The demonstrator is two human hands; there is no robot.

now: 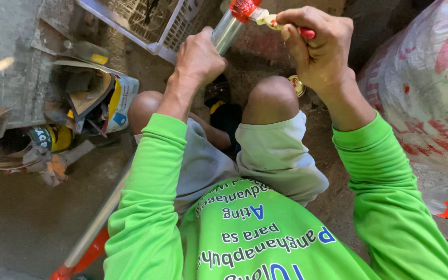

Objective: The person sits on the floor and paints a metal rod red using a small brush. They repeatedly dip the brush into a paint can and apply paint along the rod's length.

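Between the right hand's fingers (pixel 307 23) a red-handled brush (pixel 265 18) carries red paint; the left hand (pixel 199 56) grips a silver-grey pipe (pixel 227 31); sleeves (pixel 146 207) are bright green.

Two hands (pixel 200 57), one metal pipe (pixel 226 32), one paintbrush (pixel 265 18), two paint cans (pixel 120 101).

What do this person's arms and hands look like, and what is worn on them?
Both arms wear long, bright green sleeves that end at the wrists, part of a green shirt with blue and white lettering on the front. The left hand and right hand are bare: no gloves, rings or watch show.
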